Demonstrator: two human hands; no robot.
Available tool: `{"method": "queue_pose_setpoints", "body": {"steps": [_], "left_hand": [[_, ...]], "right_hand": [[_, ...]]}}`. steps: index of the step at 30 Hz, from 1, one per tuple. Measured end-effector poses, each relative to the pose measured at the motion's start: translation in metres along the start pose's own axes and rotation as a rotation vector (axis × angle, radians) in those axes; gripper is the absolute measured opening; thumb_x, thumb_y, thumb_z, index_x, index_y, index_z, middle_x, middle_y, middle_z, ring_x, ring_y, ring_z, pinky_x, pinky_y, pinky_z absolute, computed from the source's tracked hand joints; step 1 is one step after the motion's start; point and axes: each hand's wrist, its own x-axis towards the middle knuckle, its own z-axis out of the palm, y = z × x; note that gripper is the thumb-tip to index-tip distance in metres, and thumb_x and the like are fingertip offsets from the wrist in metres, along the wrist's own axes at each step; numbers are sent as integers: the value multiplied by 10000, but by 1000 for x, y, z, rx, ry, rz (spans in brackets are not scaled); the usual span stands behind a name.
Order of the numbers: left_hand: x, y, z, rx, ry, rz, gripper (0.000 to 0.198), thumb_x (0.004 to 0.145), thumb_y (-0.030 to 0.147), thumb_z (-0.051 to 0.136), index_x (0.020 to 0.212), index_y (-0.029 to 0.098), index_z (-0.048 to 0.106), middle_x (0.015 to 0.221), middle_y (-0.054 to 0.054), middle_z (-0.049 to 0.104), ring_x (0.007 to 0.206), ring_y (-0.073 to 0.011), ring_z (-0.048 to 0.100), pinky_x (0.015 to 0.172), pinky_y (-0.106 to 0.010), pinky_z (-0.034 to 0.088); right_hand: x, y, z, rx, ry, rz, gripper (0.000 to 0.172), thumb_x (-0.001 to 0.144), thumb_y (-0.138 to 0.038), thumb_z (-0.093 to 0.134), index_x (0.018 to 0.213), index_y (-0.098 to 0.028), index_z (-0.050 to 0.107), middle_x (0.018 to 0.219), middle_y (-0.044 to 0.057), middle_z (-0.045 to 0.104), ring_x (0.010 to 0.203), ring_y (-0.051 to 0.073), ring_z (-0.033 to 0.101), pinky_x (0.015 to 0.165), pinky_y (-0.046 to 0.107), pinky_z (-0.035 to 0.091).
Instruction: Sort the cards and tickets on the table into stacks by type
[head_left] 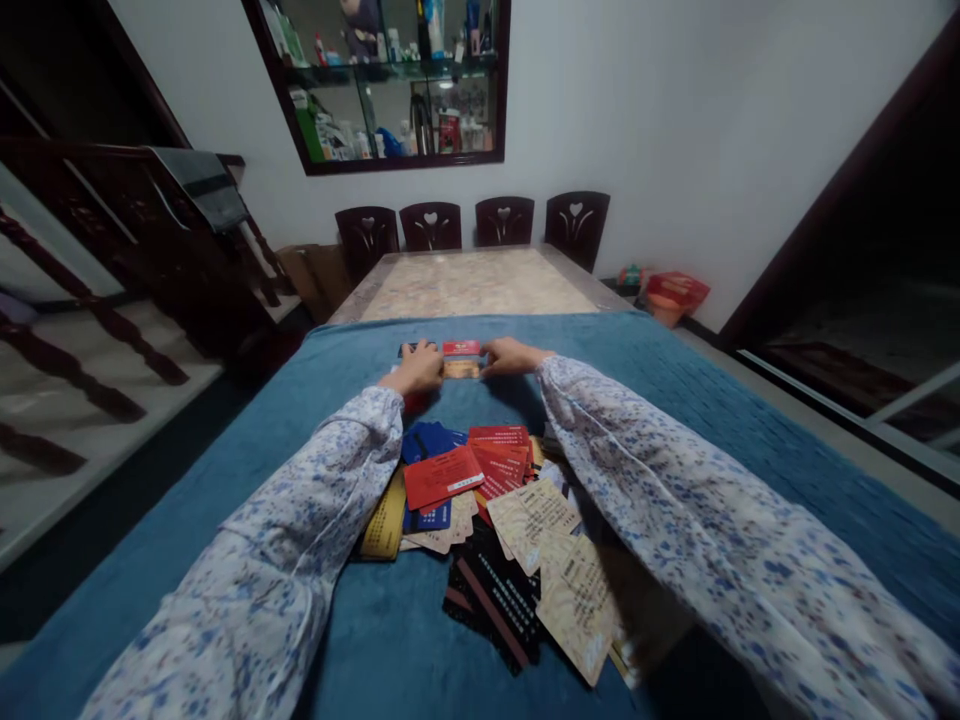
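Hands (pixel 415 370) (pixel 510 356) at gold card (pixel 461 369), blanket edge (pixel 570 318) nr

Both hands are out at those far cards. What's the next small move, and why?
Probably square the gold card against the red card: the left hand and right hand touch its ends, while the loose pile lies jumbled on the blue cloth.

Bright cards on a teal-blue cloth (pixel 187 500)

At 12 o'clock, a red card (pixel 460 348) and a golden-brown card (pixel 461 369). The sleeves (pixel 675 510) are white, sprigged with small blue flowers. The centre pile of cards (pixel 480 480) is red, dark blue, mustard yellow and printed beige. At 6 o'clock, a black card (pixel 491 595) with reddish stripes. Beyond, the tabletop (pixel 472 285) is marbled beige.
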Motion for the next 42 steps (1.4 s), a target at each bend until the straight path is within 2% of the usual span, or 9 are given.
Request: {"method": "queue_pose_setpoints", "body": {"steps": [10,18,23,28,36,42], "left_hand": [[-7,5,-3,-4,51,47,380,822,159,533,1156,154,714,1259,-208,629,1232,-401,470,984,-572,367],[-13,17,-10,-35,104,117,383,853,165,534,1201,169,693,1329,-183,613,1236,-378,471,997,-557,358],[-26,39,-17,-49,151,195,356,870,158,544,1189,187,701,1363,-165,606,1285,-361,466,997,-546,368],[-41,69,-22,-104,188,295,376,889,195,565,1245,182,685,1339,-169,625,1313,-371,450,1021,-597,353],[-58,122,-23,-182,158,492,306,943,278,559,1190,184,713,1308,-146,643,1247,-339,466,1001,-557,365],[-64,145,-19,-174,111,582,324,971,366,539,1203,209,701,1339,-134,625,1238,-327,449,1001,-532,344]], "right_hand": [[-39,19,-19,-28,57,-20,375,864,-243,692,1222,-148,747,1043,77,786,903,185,703,756,225,475],[-71,24,-23,38,112,-115,263,841,-205,699,1080,-165,800,967,64,780,861,179,688,752,230,470],[-87,25,-18,44,161,-174,231,840,-203,693,1041,-170,804,954,73,772,849,186,683,776,251,486],[-112,26,-15,46,156,-214,216,840,-209,686,1018,-166,801,995,101,762,866,197,681,802,273,499],[-157,38,-14,-7,149,-190,224,875,-250,648,1020,-169,798,991,111,754,876,219,678,807,296,491],[-183,52,-3,-20,129,-140,258,885,-316,657,1045,-175,803,1005,117,746,910,243,682,829,313,481]]}}
